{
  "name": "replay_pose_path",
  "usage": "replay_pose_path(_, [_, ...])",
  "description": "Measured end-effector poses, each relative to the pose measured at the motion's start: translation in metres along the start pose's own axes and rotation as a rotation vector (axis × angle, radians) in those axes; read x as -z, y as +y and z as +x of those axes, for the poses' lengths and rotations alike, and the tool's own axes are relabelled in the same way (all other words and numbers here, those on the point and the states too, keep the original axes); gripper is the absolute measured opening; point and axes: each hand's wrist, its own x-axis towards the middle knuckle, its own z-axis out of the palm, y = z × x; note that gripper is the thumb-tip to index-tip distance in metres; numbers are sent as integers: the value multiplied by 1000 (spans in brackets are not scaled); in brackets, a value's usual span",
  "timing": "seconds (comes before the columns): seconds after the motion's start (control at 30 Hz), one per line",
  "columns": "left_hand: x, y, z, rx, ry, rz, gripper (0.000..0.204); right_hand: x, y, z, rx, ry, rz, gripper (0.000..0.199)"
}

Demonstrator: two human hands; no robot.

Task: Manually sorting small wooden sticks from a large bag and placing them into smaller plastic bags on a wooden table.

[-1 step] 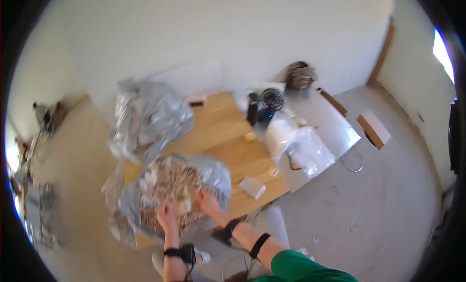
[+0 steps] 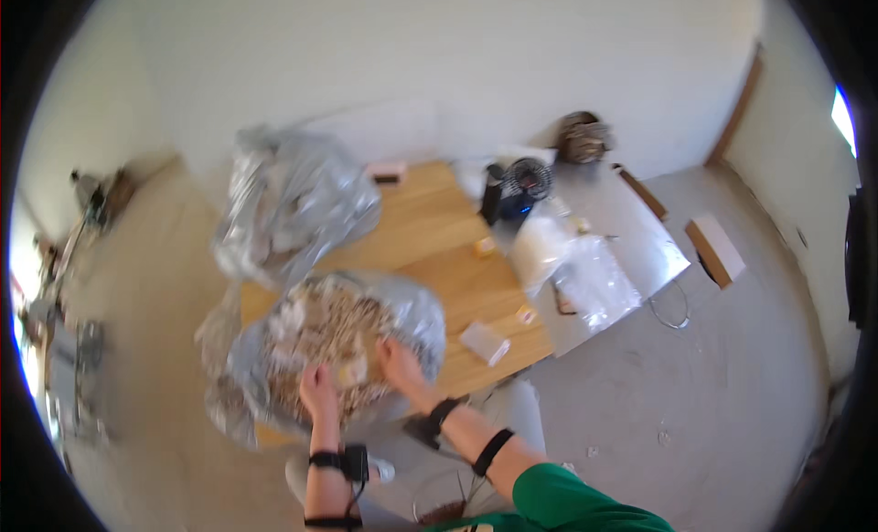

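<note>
Since the earlier frame nothing had visibly shifted. Our left hand (image 2: 317,392) and right hand (image 2: 400,365) were both sunk in the open clear plastic bag (image 2: 416,317) of small pale pieces (image 2: 325,326), at the near end of the wooden table (image 2: 430,235). We could not tell whether either hand had closed on anything. We judged the bag soft, slippery and heavy, best gripped at its rim.

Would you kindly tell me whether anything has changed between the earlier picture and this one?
Nothing has visibly changed: the left hand and right hand remain in the open clear bag of small pale pieces on the wooden table.
</note>
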Motion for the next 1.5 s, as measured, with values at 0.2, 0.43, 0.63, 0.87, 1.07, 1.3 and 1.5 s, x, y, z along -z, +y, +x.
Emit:
replay_pose_path(0.2, [10, 3, 21, 35, 40, 9, 30, 10, 8, 35, 314, 102, -135, 23])
replay_pose_path(0.43, [31, -21, 7, 82, 92, 13, 30, 7, -38, 1, 775, 171, -379, 19])
replay_pose_path(0.63, [32, 13, 1, 121, 10, -170, 23, -33, -20, -20, 58, -335, 386, 22])
replay_pose_path(0.87, [39, 24, -1, 38, 16, -175, 23, -5, -22, -24, -129, -313, 546, 18])
replay_pose_path(1.07, [48, -20, -11, 19, 42, -145, 29, 87, 0, -31, -9, -113, 550, 18])
replay_pose_path(1.3, [25, 14, -33, 153, -42, -276, 27, 228, 134, 17, -279, 446, 333, 18])
replay_pose_path(1.5, [8, 63, -49, 269, -223, -369, 24, 247, 166, 46, -388, 504, -207, 21])
